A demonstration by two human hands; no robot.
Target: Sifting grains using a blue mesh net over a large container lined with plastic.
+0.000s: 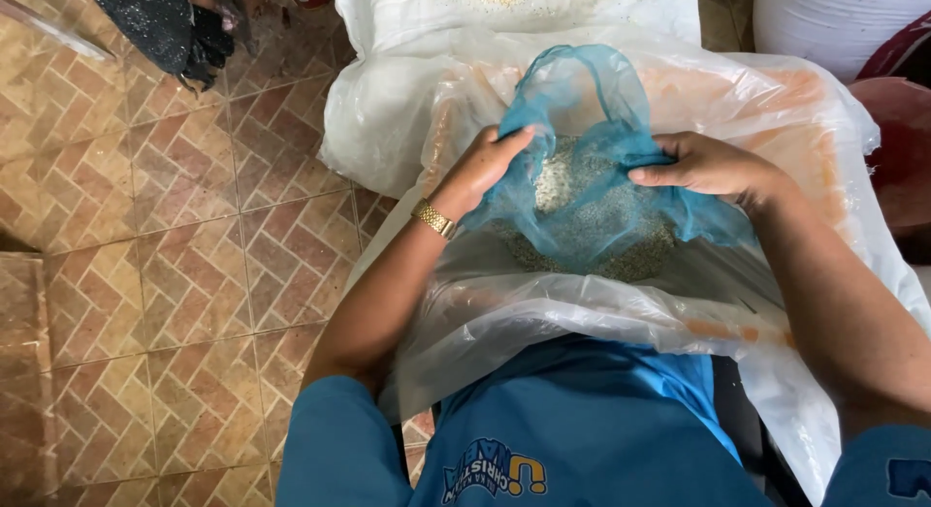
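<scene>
Blue shirt (pixel 582 420) of mine is filling the bottom of the frame, so that's what's sitting closest to the lens. Going from big to small: the clear plastic sack (pixel 776 119) is spreading across my lap and taking up most of the right half, with a second white sack (pixel 388 42) lying open above it at the top centre, pale grain showing inside. The brick-pattern tiled floor (pixel 145 274) is covering the whole left side.

Next down in size, the thin blue mesh bag (pixel 592 110) is sitting right in the centre of the frame, on top of the clear sack, with a heap of small pale grain (pixel 592 216) settling in its bottom. Its mouth is opening toward the top of the frame and its wide axis is running left to right between my hands.

I'm pinching the mesh on both sides: my left hand (pixel 485 163) is gripping the left edge with fingers curled into the fabric, and my right hand (pixel 708 168) is clenching the right edge, bunching it up. Both are about level with each other, the grain lying just below and between them, neither hand really nearer than the other.

Smallest bit: the gold watch (pixel 433 218) is riding on my left wrist.
</scene>
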